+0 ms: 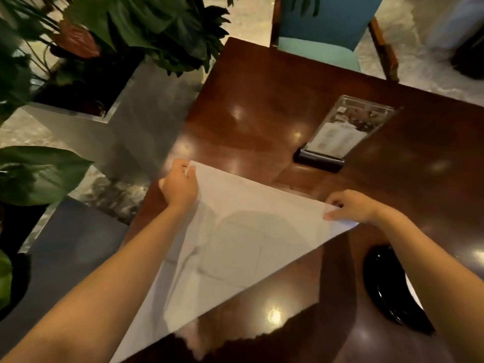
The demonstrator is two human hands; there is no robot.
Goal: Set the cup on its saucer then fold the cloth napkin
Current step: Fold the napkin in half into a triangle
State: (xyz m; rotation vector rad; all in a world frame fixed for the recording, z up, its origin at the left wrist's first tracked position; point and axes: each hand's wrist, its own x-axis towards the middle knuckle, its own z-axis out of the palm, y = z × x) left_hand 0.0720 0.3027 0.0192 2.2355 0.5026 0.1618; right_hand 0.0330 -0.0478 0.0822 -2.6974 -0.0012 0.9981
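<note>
Planter (86,119): holds leafy plants (157,24). White cloth napkin (235,247): spread over the counter (262,100), far corners pinched by left hand (179,186) fingers and right hand (349,206) fingers.

Dark glossy wood table (262,106): white napkin (235,244) lower centre, menu stand (340,134) upper right, black saucer (387,284) lower right.

White cloth napkin (235,247) spread as triangle over table, far corners pinched; black saucer (387,286) right
</note>
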